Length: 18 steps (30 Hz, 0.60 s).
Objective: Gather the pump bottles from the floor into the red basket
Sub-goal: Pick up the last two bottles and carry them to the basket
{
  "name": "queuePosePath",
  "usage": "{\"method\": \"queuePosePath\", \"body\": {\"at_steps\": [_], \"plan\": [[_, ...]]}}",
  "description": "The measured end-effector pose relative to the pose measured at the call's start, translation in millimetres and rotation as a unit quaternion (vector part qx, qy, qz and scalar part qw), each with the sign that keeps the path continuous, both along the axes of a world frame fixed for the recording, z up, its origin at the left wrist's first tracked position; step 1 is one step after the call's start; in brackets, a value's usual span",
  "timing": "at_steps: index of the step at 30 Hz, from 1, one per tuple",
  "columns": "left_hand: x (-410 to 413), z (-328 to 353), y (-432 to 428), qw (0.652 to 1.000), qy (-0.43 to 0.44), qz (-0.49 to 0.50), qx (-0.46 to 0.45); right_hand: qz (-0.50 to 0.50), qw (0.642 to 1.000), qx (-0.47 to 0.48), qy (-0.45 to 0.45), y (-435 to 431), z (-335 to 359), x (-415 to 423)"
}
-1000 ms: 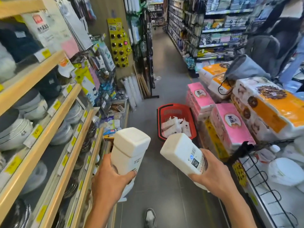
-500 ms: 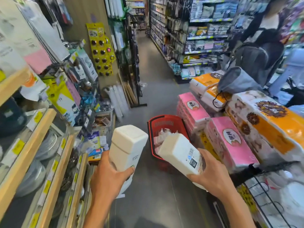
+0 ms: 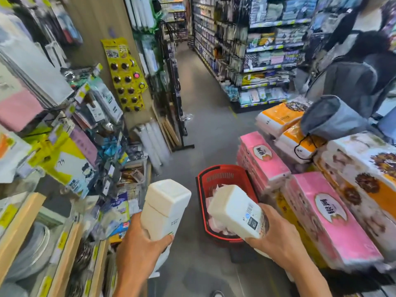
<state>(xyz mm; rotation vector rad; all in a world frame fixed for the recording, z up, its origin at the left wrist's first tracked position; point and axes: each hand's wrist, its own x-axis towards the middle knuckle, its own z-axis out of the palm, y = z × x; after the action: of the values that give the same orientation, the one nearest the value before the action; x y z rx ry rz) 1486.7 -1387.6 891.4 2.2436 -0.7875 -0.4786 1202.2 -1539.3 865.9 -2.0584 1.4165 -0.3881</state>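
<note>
1. Left hand (image 3: 139, 249): fingers and thumb wrapped round the lower part of a white bottle (image 3: 165, 206). The bottle stands near upright, flat end up, over the floor (image 3: 205, 129) to the left of the basket.
2. Right hand (image 3: 278, 241): clasped round a second white bottle (image 3: 235, 213), with the thumb along its near side. This one is tilted, its flat end pointing forward and left. A barcode label shows just ahead of the fingers. From here it overlaps the basket's near right part; its height above the basket is hard to judge.
3. Red basket (image 3: 220, 168): on the floor, straight ahead of the hands. Pale packets (image 3: 215, 225) lie inside, partly hidden by the second bottle.
4. Just right of the basket: stacked pink packs (image 3: 327, 217). Orange packs (image 3: 278, 116) sit behind them, with a grey bag (image 3: 330, 118) resting on top.
5. Left side: wooden shelves (image 3: 19, 228) with yellow price tags and stacked dishes. Hanging goods crowd above them, among them a yellow card (image 3: 126, 76) of round knobs.
6. Far right: a person with a grey backpack (image 3: 351, 82) by the packs.
7. Beyond: the aisle runs on between stocked shelves (image 3: 270, 50).
8. Bottom edge: the toe of a shoe (image 3: 216, 294), blurred.
</note>
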Motion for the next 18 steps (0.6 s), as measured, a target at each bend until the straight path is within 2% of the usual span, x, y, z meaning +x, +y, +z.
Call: {"method": "queuePosePath", "body": {"at_steps": [18], "plan": [[103.8,3.1,-174.8,1.000,0.000,0.003,-0.003,-0.006,1.000,-0.005,0.012,-176.5,7.3,101.6]]}}
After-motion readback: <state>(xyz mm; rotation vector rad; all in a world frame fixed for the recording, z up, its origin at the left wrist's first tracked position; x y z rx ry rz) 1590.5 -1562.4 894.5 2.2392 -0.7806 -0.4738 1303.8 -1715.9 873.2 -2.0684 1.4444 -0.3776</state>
